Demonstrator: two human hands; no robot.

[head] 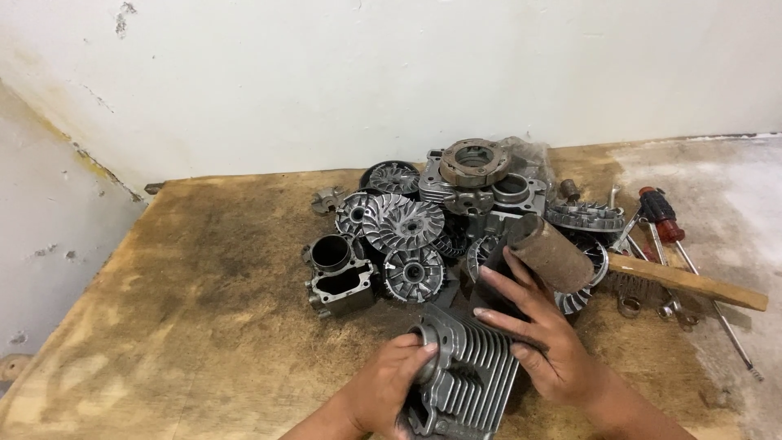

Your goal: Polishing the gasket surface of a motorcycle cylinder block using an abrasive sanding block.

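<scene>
Both hands are bare: no gloves, rings, watch or wristband can be seen on either. The left hand point(389, 389) comes into the picture from about 6 o'clock, and the part of its forearm that shows is uncovered, with no sleeve edge in sight. The right hand point(544, 338) comes in from about 5 o'clock; its wrist and the short length of forearm in view are likewise unclothed. The fingernails are short and plain, without polish. Dark smudges of grime show on the fingers and knuckles of both hands. Nothing more of the person appears.
</scene>
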